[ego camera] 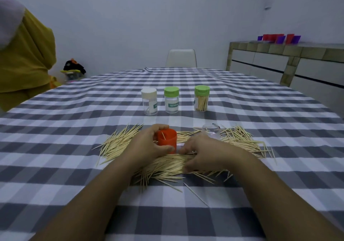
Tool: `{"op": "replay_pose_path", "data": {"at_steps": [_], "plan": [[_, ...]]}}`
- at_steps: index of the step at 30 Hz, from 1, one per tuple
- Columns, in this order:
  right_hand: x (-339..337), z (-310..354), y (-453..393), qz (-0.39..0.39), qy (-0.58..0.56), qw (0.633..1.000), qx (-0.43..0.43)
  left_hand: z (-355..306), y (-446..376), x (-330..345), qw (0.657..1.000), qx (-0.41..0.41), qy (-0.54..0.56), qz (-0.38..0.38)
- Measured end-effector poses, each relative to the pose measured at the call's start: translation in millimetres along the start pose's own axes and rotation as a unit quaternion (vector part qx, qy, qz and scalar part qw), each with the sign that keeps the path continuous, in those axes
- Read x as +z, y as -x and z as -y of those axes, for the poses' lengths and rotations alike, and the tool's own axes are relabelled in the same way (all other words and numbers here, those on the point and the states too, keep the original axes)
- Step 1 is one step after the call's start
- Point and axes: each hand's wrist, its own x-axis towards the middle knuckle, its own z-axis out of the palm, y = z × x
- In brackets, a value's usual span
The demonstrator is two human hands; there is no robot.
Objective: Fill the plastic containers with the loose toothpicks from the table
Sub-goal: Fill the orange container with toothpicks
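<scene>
Two bare forearms reach in from the near edge over the checked cloth of the worktop [55,147]. Loose toothpicks [167,168] lie in a wide heap around and under both hands, spreading left and right, with a few strays nearer the camera. At the heap's far edge the left hand [147,146] curls its fingers around an orange cap [167,140], which has one toothpick sticking in its open top. Just right of it, the right hand [201,153] rests on the heap with curled fingers pinching a bundle of toothpicks. Partly hidden beyond the right hand lies a clear container [212,132], on its side among the toothpicks. Farther off, three capped jars stand in a row: a white-capped jar [149,101] on the left holding a toothpick or two, its label cut off at "TOO"; a green-capped jar [171,100] in the middle labelled "TOOTHPICK"; and a full green-capped jar [201,98] on the right, packed with toothpicks. A white chair [181,57] stands at the far side, a sideboard [286,62] at far right carries red and purple cups [277,38], and yellow fabric [24,60] hangs at the left.
</scene>
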Motion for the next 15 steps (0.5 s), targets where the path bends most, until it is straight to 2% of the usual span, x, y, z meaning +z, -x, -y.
{"op": "replay_pose_path", "data": {"at_steps": [8, 15], "plan": [[7.7, 19.6, -3.1, -0.008, 0.182, 0.983, -0.027, 4.2, -1.6, -2.0, 1.0, 0.012, 0.019, -0.008], [18.9, 35.7, -1.0, -0.089, 0.296, 0.949, -0.059, 5.5, -2.6, -1.0, 1.0, 0.024, 0.018, -0.008]]}}
